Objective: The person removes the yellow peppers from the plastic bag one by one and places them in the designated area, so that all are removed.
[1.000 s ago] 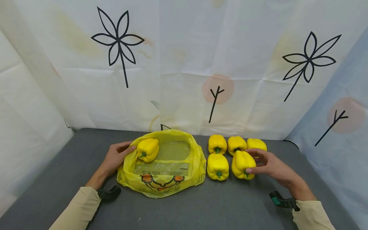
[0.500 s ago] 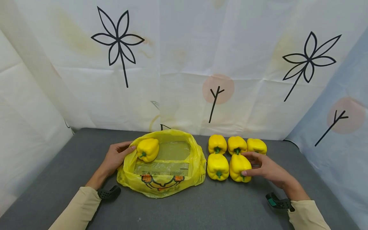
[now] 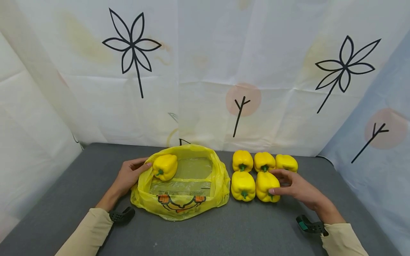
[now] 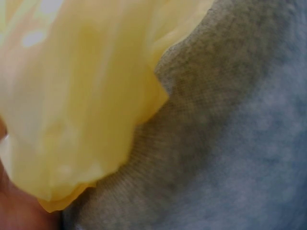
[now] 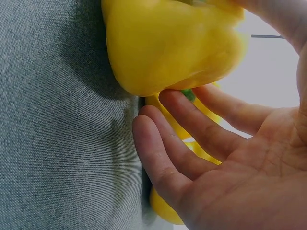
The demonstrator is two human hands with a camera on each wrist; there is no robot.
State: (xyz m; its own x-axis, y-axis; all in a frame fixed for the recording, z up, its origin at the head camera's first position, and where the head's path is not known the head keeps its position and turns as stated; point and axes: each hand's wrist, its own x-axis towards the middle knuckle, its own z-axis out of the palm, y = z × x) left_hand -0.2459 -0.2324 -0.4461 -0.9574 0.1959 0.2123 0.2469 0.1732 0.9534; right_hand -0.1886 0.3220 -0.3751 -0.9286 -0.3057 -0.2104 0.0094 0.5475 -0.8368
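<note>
My left hand [image 3: 128,176] holds the left rim of an open yellow plastic bag [image 3: 221,188], thumb over the edge. In the left wrist view the bag's film [image 4: 86,96] fills much of the picture and hides most of that hand. One yellow bell pepper [image 3: 165,167] lies inside the bag at its left. My right hand [image 3: 299,186] has thumb and fingertips on another yellow bell pepper [image 3: 266,186], at the front right of the group on the table. In the right wrist view that hand's lower fingers [image 5: 153,148] are spread off the pepper.
Beside the held pepper stands a front-row pepper [image 3: 243,186]. Behind are a left pepper [image 3: 242,160], a middle one [image 3: 264,161] and a right one [image 3: 286,163]. The grey table [image 3: 205,234] ends at a white patterned curtain [image 3: 205,89].
My right hand has shifted the bell pepper slightly left and toward me, setting it beside its front-row neighbour. Over the last half second nothing visibly moved. The left hand stayed at the bag.
</note>
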